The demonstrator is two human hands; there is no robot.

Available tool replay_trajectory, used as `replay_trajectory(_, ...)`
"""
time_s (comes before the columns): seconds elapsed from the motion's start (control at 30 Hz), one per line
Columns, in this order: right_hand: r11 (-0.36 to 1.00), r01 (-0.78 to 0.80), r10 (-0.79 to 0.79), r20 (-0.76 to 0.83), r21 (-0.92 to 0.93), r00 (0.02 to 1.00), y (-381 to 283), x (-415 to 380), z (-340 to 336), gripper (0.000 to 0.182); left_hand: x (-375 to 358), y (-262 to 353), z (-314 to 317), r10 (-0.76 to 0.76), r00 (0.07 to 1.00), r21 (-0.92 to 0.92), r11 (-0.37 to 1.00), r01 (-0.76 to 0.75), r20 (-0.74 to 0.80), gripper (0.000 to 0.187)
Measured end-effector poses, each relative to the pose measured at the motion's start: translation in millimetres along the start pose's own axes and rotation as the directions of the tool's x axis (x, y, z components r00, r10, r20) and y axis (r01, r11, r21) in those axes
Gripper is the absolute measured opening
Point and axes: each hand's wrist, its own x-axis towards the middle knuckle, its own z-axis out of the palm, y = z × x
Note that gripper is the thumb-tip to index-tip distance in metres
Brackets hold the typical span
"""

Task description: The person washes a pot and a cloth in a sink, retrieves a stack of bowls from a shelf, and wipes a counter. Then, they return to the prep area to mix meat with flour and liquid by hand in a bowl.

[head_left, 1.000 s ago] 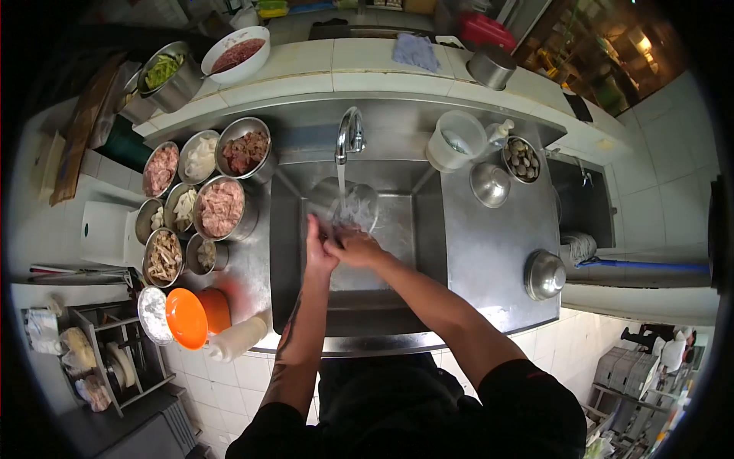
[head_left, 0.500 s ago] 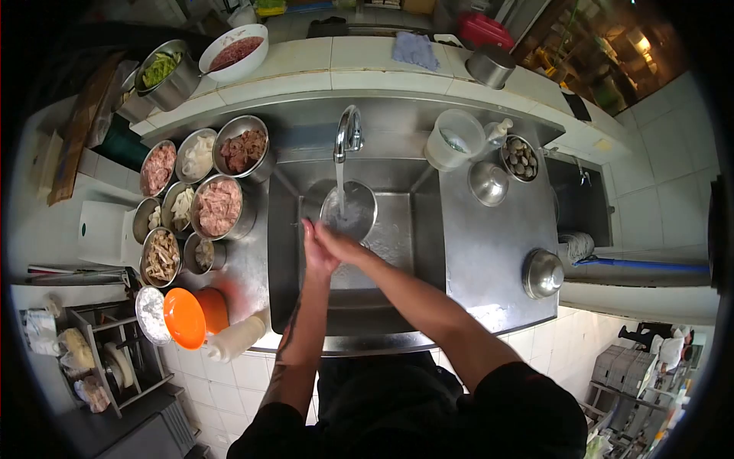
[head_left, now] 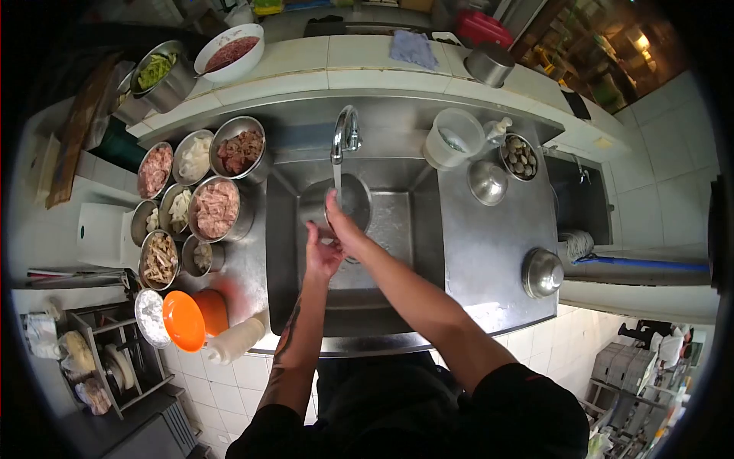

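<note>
Water runs from the curved faucet (head_left: 345, 134) over the stainless steel sink (head_left: 424, 252). Under the stream, my right hand (head_left: 345, 228) is raised with its thumb stretched up and fingers apart. Just below and to its left is my left hand (head_left: 323, 257), palm turned up and thumb spread; its fingers reach toward the right hand, partly hidden by it. No object shows in either hand. Behind my hands, a round metal pot (head_left: 358, 197) sits in the sink, partly covered by them.
Metal containers of raw meat (head_left: 216, 208) and other ingredients crowd the left counter, near an orange container (head_left: 183, 320) and a squeeze bottle (head_left: 237, 340). On the right counter stand a clear plastic tub (head_left: 443, 153), metal bowls (head_left: 488, 182) and a bowl of shellfish (head_left: 520, 159).
My hands have shifted from being clasped together to partly separated. The right hand has moved up into the water stream, its thumb now raised; the left has opened below it.
</note>
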Motion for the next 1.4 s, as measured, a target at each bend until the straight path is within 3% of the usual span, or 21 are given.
replay_trajectory(0.07, 0.932, 0.159, -0.102, -0.182, 0.326, 0.978, 6.1, 13.5, 17.2, 0.075, 31.4, -0.6, -25.0, 0.198, 0.945, -0.173, 0.973, -0.156, 0.261, 0.077)
replay_trajectory(0.1, 0.969, 0.016, -0.016, -0.001, -0.246, 1.000, -38.5, -30.0, -3.4, 0.075, 21.6, 15.1, -11.7, 0.127, 0.958, -0.123, 0.988, -0.098, 0.258, 0.076)
replay_trajectory(0.2, 0.789, 0.181, -0.213, 0.015, -0.586, 0.977, -29.2, -49.0, -28.4, 0.075, 17.5, 20.6, -14.6, 0.048, 0.975, -0.016, 0.999, -0.046, 0.216, 0.072)
replay_trajectory(0.23, 0.965, -0.017, 0.047, 0.108, -0.261, 0.993, -53.3, -33.7, -28.3, 0.077, 2.8, 15.3, -2.9, 0.039, 0.998, 0.001, 0.999, -0.039, 0.057, 0.069)
replay_trajectory(0.27, 0.888, -0.391, 0.382, 0.086, 0.240, 0.920, -67.5, -38.4, -28.3, 0.081, -12.1, 5.6, 11.1, 0.026, 0.994, 0.019, 1.000, -0.024, -0.105, 0.067)
replay_trajectory(0.33, 0.765, -0.076, 0.368, -0.337, 0.639, 0.867, -83.5, -36.3, -5.4, 0.082, 8.4, -11.4, -5.0, 0.021, 0.992, -0.015, 1.000, -0.023, -0.123, 0.063)
replay_trajectory(0.4, 0.977, 0.191, -0.153, -0.321, 0.093, 0.935, -32.8, -25.2, 11.4, 0.080, 25.6, -7.2, -23.8, 0.180, 0.946, -0.171, 0.976, -0.137, 0.271, 0.067)
replay_trajectory(0.43, 0.943, 0.081, -0.165, -0.241, -0.322, 0.956, -32.3, -42.0, 7.9, 0.067, 30.5, 5.9, -19.9, 0.197, 0.943, -0.060, 0.980, -0.187, 0.269, 0.066)
replay_trajectory(0.47, 0.943, 0.084, -0.167, -0.240, -0.323, 0.956, -15.4, -43.6, 4.3, 0.067, 29.9, 7.6, -16.2, 0.199, 0.942, -0.060, 0.980, -0.190, 0.269, 0.066)
replay_trajectory(0.53, 0.954, 0.060, 0.046, -0.340, 0.294, 0.939, 28.6, -28.8, 1.7, 0.061, 7.3, 12.8, 18.4, 0.154, 0.936, 0.137, 0.984, -0.116, -0.317, 0.067)
replay_trajectory(0.57, 0.771, 0.044, 0.348, -0.478, 0.635, 0.807, -5.1, -41.1, -0.3, 0.067, -10.1, 10.9, 45.3, 0.278, 0.929, 0.144, 0.958, -0.249, -0.244, 0.058)
replay_trajectory(0.6, 0.769, 0.046, 0.350, -0.480, 0.638, 0.804, -10.0, -45.4, 1.6, 0.067, -0.2, 9.0, 41.7, 0.275, 0.930, 0.147, 0.958, -0.245, -0.243, 0.058)
replay_trajectory(0.67, 0.159, 0.411, 0.533, -0.429, 0.897, 0.729, -13.7, -52.3, 1.4, 0.077, 40.6, 4.1, 27.0, 0.651, 0.758, 0.403, 0.706, -0.583, -0.043, 0.048)
replay_trajectory(0.7, 0.073, 0.484, 0.463, -0.460, 0.872, 0.758, 13.8, -47.6, 2.5, 0.079, 56.2, 9.7, 17.2, 0.599, 0.788, 0.463, 0.663, -0.588, 0.143, 0.034)
replay_trajectory(0.8, 0.113, 0.536, 0.633, -0.477, 0.836, 0.610, 55.1, -74.0, -8.0, 0.071, 81.0, 42.7, 47.2, 0.264, 0.947, 0.500, 0.805, -0.321, 0.182, 0.033)
replay_trajectory(0.9, 0.401, 0.464, 0.654, -0.601, 0.790, 0.460, 62.0, -115.9, -6.5, 0.057, 121.4, 70.2, 82.8, 0.352, 0.923, 0.357, 0.851, -0.384, 0.152, 0.042)
replay_trajectory(1.0, 0.563, 0.457, 0.579, -0.723, 0.689, 0.376, 85.5, -152.0, 8.7, 0.048, 114.9, 77.4, 111.5, 0.251, 0.885, 0.349, 0.850, -0.396, 0.393, 0.051)
replay_trajectory(1.1, 0.585, 0.469, 0.556, -0.748, 0.662, 0.363, 102.6, -191.7, 5.2, 0.043, 87.1, 88.2, 112.9, 0.119, 0.862, 0.765, 0.413, -0.493, 0.492, 0.063)
replay_trajectory(1.13, 0.581, 0.482, 0.529, -0.754, 0.656, 0.389, 100.9, -206.4, 1.0, 0.043, 87.5, 83.1, 94.4, 0.114, 0.858, 0.762, 0.411, -0.500, 0.502, 0.063)
replay_trajectory(1.33, 0.309, 0.583, 0.476, -0.653, 0.751, 0.589, 98.2, -313.1, -21.3, 0.044, 27.6, -11.5, -79.3, 0.021, 0.847, 0.813, -0.295, -0.502, 0.531, 0.053)
replay_trajectory(1.4, 0.388, 0.484, 0.501, -0.620, 0.784, 0.603, 132.4, -335.5, -23.4, 0.037, -55.5, -19.2, -74.2, -0.220, 0.953, 0.858, -0.425, -0.287, 0.210, 0.048)
